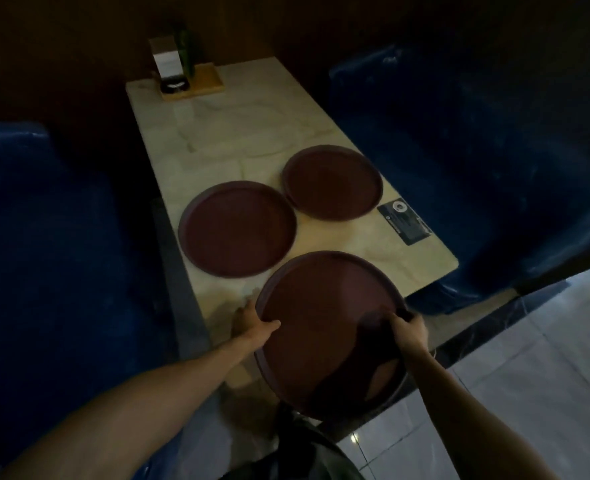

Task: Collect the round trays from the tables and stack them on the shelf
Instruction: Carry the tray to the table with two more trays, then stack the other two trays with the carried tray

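Observation:
Three round dark-brown trays are in view on a pale marble table point(227, 133). The nearest tray point(321, 306) is tilted up over the table's near end, held at both sides. My left hand point(252, 323) grips its left rim with the thumb on top. My right hand point(409, 329) grips the right rim. A second tray point(237, 228) lies flat at the table's left side. A third tray point(332, 182) lies flat further back on the right, almost touching the second.
Blue padded benches flank the table on the left point(44, 254) and right point(494, 168). A wooden caddy point(196, 81) with a napkin box and a green bottle stands at the far end. A dark card point(404, 220) lies by the right edge. Pale tiled floor point(529, 375) is at lower right.

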